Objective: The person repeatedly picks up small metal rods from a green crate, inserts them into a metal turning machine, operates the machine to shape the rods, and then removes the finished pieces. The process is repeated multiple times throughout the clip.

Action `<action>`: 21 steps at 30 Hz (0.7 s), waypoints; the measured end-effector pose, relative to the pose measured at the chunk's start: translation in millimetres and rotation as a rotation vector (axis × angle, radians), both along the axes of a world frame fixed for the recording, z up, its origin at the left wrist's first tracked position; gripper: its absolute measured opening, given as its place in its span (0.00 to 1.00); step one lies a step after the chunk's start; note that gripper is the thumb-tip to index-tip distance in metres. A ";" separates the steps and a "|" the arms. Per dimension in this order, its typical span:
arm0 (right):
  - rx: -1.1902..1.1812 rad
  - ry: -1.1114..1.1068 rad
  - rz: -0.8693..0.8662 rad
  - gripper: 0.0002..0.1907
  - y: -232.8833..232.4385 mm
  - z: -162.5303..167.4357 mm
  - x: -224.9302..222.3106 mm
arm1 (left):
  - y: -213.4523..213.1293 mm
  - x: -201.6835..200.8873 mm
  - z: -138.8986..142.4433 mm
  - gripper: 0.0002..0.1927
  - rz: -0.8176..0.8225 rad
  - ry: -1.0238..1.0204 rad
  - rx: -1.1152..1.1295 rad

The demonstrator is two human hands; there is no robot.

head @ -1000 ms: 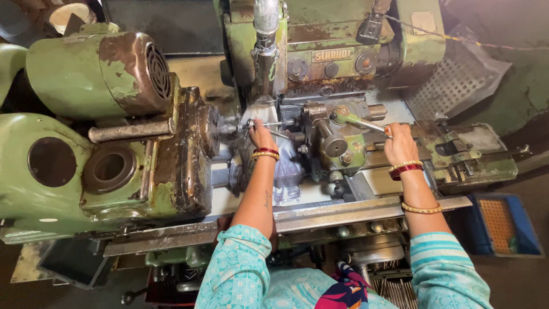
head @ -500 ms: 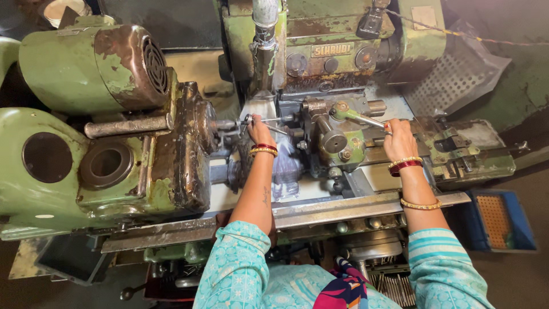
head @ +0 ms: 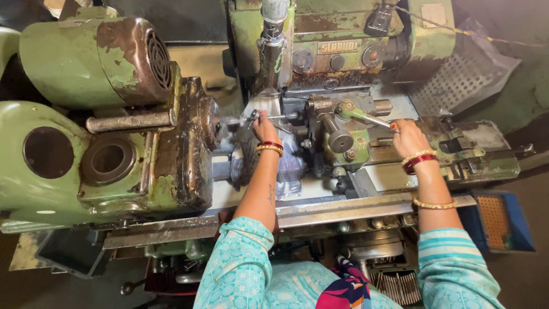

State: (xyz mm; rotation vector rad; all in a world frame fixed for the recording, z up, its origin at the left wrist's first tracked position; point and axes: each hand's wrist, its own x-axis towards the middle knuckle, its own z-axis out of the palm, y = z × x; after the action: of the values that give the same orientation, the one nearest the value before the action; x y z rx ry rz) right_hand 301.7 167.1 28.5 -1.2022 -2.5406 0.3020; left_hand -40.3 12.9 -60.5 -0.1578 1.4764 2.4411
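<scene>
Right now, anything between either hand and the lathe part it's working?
Nothing visible. The left hand is already at the small metal piece beside the spindle nose; the right hand already rests on the end of the green-hubbed lever.

Painted metal, worn and oily — a green machine with rust showing through

The motor housing (head: 97, 57) is glossy green paint flaked down to brown, rusty metal; the steel bar (head: 130, 121) beneath it looks dull and rough. The lever (head: 366, 118) is bare, bright metal with a green-painted hub. The flat bed (head: 320, 191) is smooth grey steel, greasy in patches. A perforated metal sheet (head: 457, 74) shines dully — the blue tray (head: 503, 220) looks like matt plastic. Bangles (head: 418, 159) are glossy gold and red; the sleeves (head: 240, 269) are soft printed turquoise cloth.
</scene>
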 end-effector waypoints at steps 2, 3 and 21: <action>-0.138 -0.032 0.079 0.15 15.3 14.7 -1.1 | 1.2 -0.4 -3.1 0.16 0.023 0.042 -0.003; -0.207 -0.046 0.119 0.16 20.5 20.7 -3.0 | 1.2 -2.5 -4.6 0.16 0.035 0.064 -0.003; -0.014 -0.012 -0.028 0.16 30.0 -3.8 -6.9 | -7.8 -31.1 -25.0 0.19 0.107 -0.245 0.129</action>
State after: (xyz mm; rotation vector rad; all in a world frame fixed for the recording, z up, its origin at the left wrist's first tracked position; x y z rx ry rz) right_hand 294.9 197.1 24.7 -1.2475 -2.5337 0.3078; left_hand -71.4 5.2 -85.4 -0.5007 1.2319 2.4848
